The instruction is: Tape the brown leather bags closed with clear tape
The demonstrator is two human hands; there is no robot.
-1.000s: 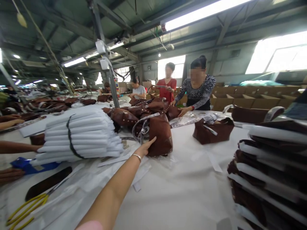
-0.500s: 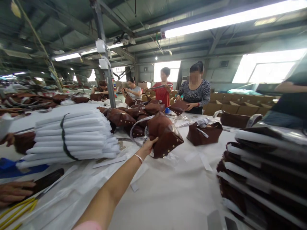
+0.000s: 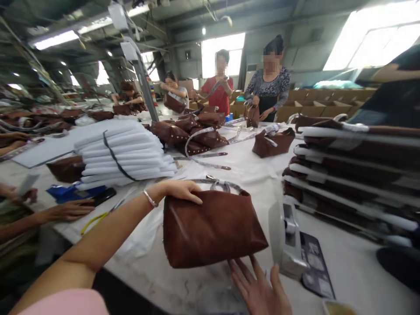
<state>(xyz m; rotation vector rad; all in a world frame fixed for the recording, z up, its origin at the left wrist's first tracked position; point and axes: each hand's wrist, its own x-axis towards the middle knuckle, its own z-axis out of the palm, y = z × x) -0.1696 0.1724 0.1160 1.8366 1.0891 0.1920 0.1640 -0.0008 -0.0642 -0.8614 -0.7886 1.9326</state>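
Observation:
A brown leather handbag (image 3: 213, 229) is in front of me, its long side facing me and slightly tilted. My left hand (image 3: 183, 190) grips its upper left edge, the thumb over the near face and the other fingers partly hidden behind. A plastic-wrapped strap (image 3: 225, 186) shows behind the bag's top edge. Below the bag's lower right edge is my right hand (image 3: 259, 284), its fingers spread and its tips close to the bag; I cannot tell whether they touch it. A tape dispenser (image 3: 290, 240) stands to the right of the bag.
White padded sheets (image 3: 127, 153) lie strapped in a stack at left, near a co-worker's hand (image 3: 67, 211) and yellow-handled scissors (image 3: 93, 222). Studded bags (image 3: 183, 133) pile up behind. Wrapped brown bags (image 3: 344, 175) are stacked at right beside a phone (image 3: 316, 264). Several people work across the table.
My left hand has brought the bag from the pile towards me, turning its long side to face me. My right hand has come into view below it. The view has tipped downward.

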